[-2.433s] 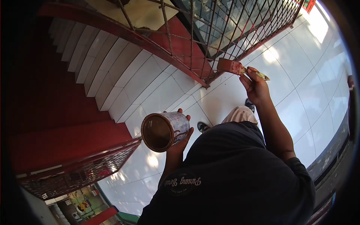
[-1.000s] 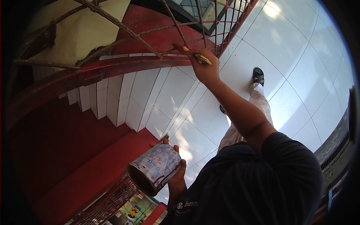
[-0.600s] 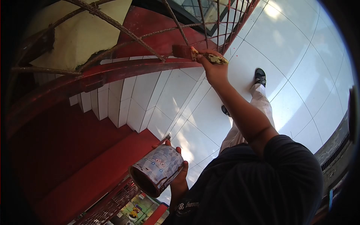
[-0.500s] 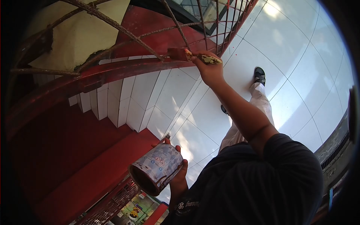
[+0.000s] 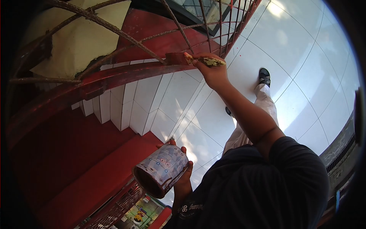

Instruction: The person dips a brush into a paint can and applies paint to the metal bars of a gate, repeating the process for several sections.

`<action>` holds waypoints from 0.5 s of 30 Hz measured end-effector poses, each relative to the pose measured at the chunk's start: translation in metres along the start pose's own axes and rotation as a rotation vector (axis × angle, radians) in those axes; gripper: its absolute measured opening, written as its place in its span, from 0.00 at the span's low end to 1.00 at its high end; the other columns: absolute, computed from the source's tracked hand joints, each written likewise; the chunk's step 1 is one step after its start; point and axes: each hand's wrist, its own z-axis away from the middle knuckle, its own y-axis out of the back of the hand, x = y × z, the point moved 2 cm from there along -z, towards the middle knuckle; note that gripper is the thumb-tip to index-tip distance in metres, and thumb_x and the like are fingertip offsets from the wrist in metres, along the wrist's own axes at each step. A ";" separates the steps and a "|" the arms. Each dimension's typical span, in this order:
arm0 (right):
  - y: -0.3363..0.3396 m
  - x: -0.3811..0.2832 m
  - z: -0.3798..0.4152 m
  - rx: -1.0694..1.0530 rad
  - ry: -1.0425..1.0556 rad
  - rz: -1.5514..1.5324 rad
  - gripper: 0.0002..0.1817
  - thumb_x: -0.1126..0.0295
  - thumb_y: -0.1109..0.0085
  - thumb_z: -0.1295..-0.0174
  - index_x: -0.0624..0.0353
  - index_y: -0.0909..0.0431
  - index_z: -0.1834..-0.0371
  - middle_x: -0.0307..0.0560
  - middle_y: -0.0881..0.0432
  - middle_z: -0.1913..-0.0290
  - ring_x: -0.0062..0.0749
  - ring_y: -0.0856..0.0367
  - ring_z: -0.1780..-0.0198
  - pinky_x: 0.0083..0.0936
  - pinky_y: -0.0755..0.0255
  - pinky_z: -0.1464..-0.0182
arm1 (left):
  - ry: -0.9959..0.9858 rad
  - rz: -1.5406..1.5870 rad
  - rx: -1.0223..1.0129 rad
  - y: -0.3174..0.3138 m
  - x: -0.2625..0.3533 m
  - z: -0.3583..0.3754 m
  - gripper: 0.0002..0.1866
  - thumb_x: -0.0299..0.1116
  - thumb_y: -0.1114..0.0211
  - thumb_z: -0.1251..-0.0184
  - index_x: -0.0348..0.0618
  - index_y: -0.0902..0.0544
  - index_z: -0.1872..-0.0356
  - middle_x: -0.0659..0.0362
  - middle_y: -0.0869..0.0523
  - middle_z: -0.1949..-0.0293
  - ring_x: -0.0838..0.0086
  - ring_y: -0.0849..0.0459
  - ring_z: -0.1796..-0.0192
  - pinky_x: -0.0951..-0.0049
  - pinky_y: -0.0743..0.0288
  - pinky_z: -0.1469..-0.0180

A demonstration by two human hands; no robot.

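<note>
A paint brush [image 5: 207, 61] with a worn, yellowish handle is held by my right hand [image 5: 215, 76]. Its dark red bristle end touches or nearly touches the top of the curved red rail [image 5: 141, 68], where rusty lattice bars [image 5: 145, 46] meet it. Lower down, my left hand [image 5: 185, 177] is wrapped round a paint can [image 5: 162, 166] with a grey-blue patterned label. The can is tilted, with its dark end toward the lower left; what is inside cannot be made out.
White steps [image 5: 127, 103] lie beyond the rail, beside a red surface [image 5: 87, 152]. Glossy white floor tiles [image 5: 293, 49] spread to the right, under my sandalled foot [image 5: 264, 77]. A dark-framed glass panel [image 5: 198, 11] is at the top, and red latticework [image 5: 114, 208] stands at the bottom.
My right hand and the brush have shifted slightly left along the rail. The can in my left hand has moved very slightly, and the view has shifted a little.
</note>
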 end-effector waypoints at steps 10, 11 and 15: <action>0.001 -0.006 -0.019 -0.008 -0.027 -0.167 0.08 0.76 0.34 0.42 0.62 0.15 0.59 0.42 0.13 0.62 0.24 0.16 0.60 0.22 0.23 0.56 | 0.026 0.004 -0.029 -0.005 -0.009 -0.009 0.26 0.58 0.47 0.27 0.72 0.35 0.30 0.57 0.41 0.23 0.44 0.42 0.24 0.23 0.40 0.34; -0.001 -0.005 -0.016 -0.026 -0.009 -0.140 0.08 0.76 0.35 0.42 0.62 0.15 0.58 0.42 0.13 0.62 0.24 0.15 0.60 0.22 0.23 0.56 | 0.009 0.001 -0.002 0.002 -0.005 -0.004 0.26 0.58 0.47 0.27 0.72 0.35 0.30 0.57 0.41 0.23 0.44 0.41 0.24 0.23 0.40 0.34; 0.009 0.003 -0.020 0.057 -0.008 -0.105 0.08 0.76 0.34 0.42 0.60 0.15 0.59 0.43 0.13 0.63 0.26 0.15 0.61 0.23 0.22 0.56 | -0.002 -0.032 0.033 0.005 -0.001 -0.001 0.26 0.58 0.49 0.26 0.73 0.35 0.30 0.57 0.40 0.24 0.44 0.41 0.24 0.23 0.39 0.35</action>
